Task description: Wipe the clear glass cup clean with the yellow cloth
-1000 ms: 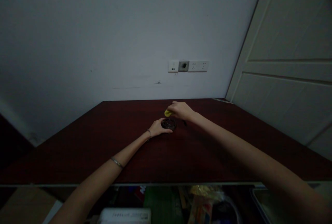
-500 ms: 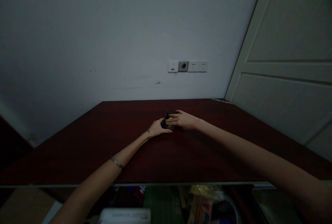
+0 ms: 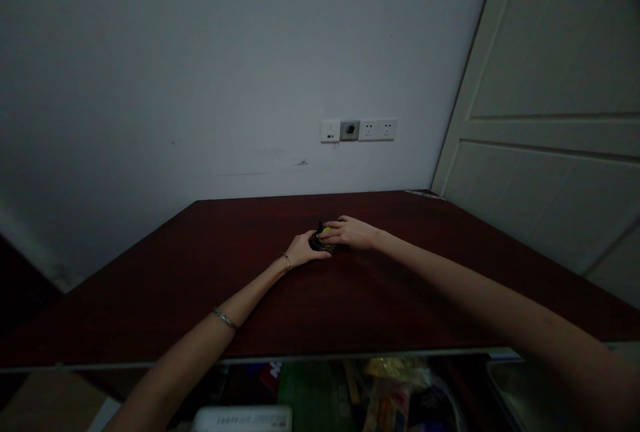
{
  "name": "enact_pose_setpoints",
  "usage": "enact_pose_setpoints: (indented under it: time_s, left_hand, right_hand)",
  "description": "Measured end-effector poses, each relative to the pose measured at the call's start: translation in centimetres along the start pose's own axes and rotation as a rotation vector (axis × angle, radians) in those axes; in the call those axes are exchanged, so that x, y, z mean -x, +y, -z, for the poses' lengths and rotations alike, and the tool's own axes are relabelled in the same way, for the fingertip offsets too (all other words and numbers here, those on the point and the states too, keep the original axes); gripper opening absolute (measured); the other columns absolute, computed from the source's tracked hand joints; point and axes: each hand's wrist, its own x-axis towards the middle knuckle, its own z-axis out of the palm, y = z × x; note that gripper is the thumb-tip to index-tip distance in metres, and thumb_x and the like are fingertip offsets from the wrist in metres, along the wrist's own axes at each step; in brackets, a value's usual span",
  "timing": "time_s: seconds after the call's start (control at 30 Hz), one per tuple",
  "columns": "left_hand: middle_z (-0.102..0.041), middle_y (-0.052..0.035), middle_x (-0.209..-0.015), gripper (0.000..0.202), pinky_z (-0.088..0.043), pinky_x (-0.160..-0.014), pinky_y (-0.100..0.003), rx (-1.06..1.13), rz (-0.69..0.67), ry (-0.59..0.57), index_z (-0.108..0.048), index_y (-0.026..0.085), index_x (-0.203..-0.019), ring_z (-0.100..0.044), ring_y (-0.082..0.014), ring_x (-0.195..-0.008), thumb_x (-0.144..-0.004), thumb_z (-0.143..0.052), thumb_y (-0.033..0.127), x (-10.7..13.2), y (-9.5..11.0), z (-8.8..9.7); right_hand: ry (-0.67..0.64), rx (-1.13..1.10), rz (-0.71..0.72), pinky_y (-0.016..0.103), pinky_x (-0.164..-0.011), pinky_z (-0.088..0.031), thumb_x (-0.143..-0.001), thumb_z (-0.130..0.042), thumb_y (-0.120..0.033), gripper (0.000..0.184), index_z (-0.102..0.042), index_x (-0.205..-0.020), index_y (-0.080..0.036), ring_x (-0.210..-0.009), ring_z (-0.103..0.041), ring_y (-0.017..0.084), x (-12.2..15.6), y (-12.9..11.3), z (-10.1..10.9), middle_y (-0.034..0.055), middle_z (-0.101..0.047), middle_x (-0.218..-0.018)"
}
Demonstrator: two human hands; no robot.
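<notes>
The dark round dish [image 3: 314, 243] sits on the counter [image 3: 300, 315], nearer the far edge than the near one and roughly midway between the two far corners. It looks round, so you have no long axis to read from it, and much of its top is hidden under your fingers. A small yellow piece [image 3: 328, 231] shows over it, and a dark bit sticks up beside that; whether it belongs to the dish you cannot tell from here.

Neither of your hands is nearer, as both are at the dish. It lies just to the right of your left hand [image 3: 306, 249], whose fingers are clamped round its left side, with the thumb along the side facing the near edge. Your right hand [image 3: 355, 233] comes in from the right, its fingers slightly apart and laid over the yellow piece, pointing left across the dish; the thumb is hidden, so you cannot tell how firmly they grip.

Below the counter's near edge you have a white box [image 3: 242, 419] and a green item [image 3: 315, 395]; beyond the far edge, wall sockets [image 3: 377, 129]
</notes>
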Motion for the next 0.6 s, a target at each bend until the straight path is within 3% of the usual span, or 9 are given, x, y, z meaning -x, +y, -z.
enact_pose_setpoints:
  time_s: [0.13,0.23,0.4,0.6]
  left_hand:
    - [-0.065,-0.0088,-0.099,0.073,-0.047,-0.078,-0.032,-0.022,0.012,0.005,-0.057,0.015,-0.109,-0.061,-0.0254,-0.09,-0.051,-0.069,0.058,0.0,0.0,-0.1]
    - [-0.065,-0.0093,-0.1,0.074,-0.047,-0.079,-0.032,-0.022,0.008,0.002,-0.056,0.015,-0.109,-0.06,-0.0258,-0.092,-0.052,-0.069,0.059,0.0,-0.2,-0.2]
    - [-0.064,-0.0099,-0.105,0.079,-0.046,-0.083,-0.032,-0.043,0.019,0.004,-0.053,0.014,-0.114,-0.059,-0.026,-0.097,-0.051,-0.068,0.059,-0.1,-0.2,-0.2]
    - [-0.064,-0.0086,-0.105,0.076,-0.045,-0.085,-0.032,-0.064,0.041,-0.009,-0.054,0.016,-0.114,-0.06,-0.0253,-0.096,-0.051,-0.069,0.057,-0.3,-0.3,-0.1]
  right_hand:
    - [-0.032,0.008,-0.007,0.034,-0.085,-0.033,-0.086,-0.044,-0.017,0.033,-0.053,-0.115,-0.029,-0.125,-0.034,0.022,-0.4,-0.4,0.3,0.0021,-0.049,-0.13]
    - [-0.086,0.023,-0.074,0.034,-0.081,-0.036,-0.084,-0.046,-0.018,0.033,-0.053,-0.113,-0.03,-0.116,-0.043,0.023,-0.7,-0.8,0.5,0.002,-0.05,-0.129]
    - [-0.19,0.027,-0.2,0.033,-0.075,-0.043,-0.072,-0.056,-0.019,0.044,-0.052,-0.115,-0.025,-0.094,-0.057,0.024,-1.5,-1.7,0.9,0.0069,-0.057,-0.119]
    - [-0.295,-0.091,-0.326,0.033,-0.07,-0.047,-0.068,-0.055,-0.03,0.037,-0.061,-0.102,-0.016,-0.085,-0.063,0.026,-3.2,-2.9,2.0,0.0132,-0.065,-0.101]
